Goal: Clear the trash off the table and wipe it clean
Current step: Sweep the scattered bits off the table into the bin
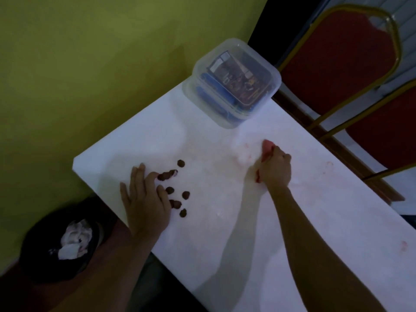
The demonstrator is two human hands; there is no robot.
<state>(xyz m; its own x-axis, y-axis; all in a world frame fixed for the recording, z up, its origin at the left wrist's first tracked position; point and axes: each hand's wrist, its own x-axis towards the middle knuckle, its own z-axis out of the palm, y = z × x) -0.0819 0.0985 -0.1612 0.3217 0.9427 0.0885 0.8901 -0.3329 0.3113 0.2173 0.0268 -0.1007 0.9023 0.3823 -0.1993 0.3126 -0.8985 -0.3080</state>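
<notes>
1. Bench (225, 255): white top, running diagonally. Faint red smears (329, 163) lie on the outer side of the right hand, and one more sits further down beside its forearm.
2. Left hand (144, 203): palm down on the bench, fingers spread wide, holding nothing. Its fingertips touch the brown lumps (170, 190), which are scattered just ahead of it and toward the right hand.
3. Right hand (274, 167): fist curled round a pink-stained wad (267, 147), pressed onto the bench. Too blurred to tell the material.
4. Clear lidded container (234, 82): beyond the right hand, at the far bench corner. Contents are blue and dark, details unreadable.
5. Edges: the bench's left edge passes under the left wrist, with a corner just outside that hand. A black bin (45, 255) stands on the floor below, outside the left forearm, with crumpled paper (76, 235) in it.
6. Room: green wall (90, 64) beyond the left hand. A red chair (337, 59) with a gold frame stands past the right hand, close to the far bench edge.
7. Moving room: open bench between the hands and along the right forearm.
</notes>
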